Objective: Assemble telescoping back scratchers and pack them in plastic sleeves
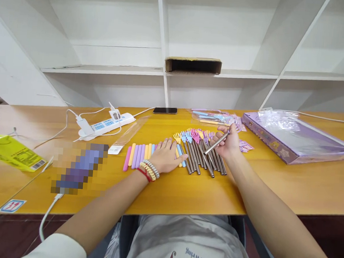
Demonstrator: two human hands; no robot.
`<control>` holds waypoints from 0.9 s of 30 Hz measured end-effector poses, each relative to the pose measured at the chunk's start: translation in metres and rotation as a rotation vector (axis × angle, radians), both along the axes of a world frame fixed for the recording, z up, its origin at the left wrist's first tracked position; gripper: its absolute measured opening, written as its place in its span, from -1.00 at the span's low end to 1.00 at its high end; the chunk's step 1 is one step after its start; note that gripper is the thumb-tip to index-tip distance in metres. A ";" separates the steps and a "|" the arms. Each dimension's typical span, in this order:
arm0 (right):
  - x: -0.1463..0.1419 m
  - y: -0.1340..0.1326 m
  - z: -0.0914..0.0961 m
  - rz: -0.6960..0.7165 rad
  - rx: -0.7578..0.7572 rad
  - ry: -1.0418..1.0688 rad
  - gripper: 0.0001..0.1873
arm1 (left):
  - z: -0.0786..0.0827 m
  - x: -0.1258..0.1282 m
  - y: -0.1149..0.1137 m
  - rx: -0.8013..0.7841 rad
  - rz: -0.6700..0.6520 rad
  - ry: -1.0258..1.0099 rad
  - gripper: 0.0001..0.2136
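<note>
My left hand (166, 155) lies flat, fingers stretched, over part of a row of pastel foam-like handles (138, 156) in pink, orange, purple and blue. A few of these are covered by the palm and fingers. My right hand (229, 141) is closed around a back scratcher (217, 143), its metal tube slanting down to the left; the fingers partly hide its purple head. Beneath and beside it lies a pile of back scratchers (198, 153) with metal tubes pointing toward me and small hand-shaped heads in yellow, blue, pink and purple at the far end.
Behind the pile are wrapped packets (211, 117) and a black phone (165, 110). A purple box (296, 142) with clear plastic stands right. Left are a power strip (106, 126), a blurred device (82, 169) on a cable, a clear bag (126, 135) and a yellow carton (12, 152).
</note>
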State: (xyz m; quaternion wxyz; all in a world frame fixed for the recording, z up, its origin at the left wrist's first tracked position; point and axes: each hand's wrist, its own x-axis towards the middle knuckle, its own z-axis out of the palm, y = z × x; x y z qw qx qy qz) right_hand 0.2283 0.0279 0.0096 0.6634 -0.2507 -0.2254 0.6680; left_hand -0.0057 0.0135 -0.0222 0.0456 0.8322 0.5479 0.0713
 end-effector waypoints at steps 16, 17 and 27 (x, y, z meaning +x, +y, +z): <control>-0.015 -0.005 0.004 -0.010 -0.029 0.147 -0.51 | 0.056 0.067 -0.018 0.423 -0.623 -0.494 -0.59; -0.019 -0.005 0.002 -0.007 -0.025 0.122 -0.51 | 0.057 0.076 -0.020 0.468 -0.652 -0.515 -0.68; -0.035 -0.006 -0.011 0.292 -0.032 0.060 -0.68 | 0.048 0.080 -0.015 0.520 -0.487 -0.585 -0.80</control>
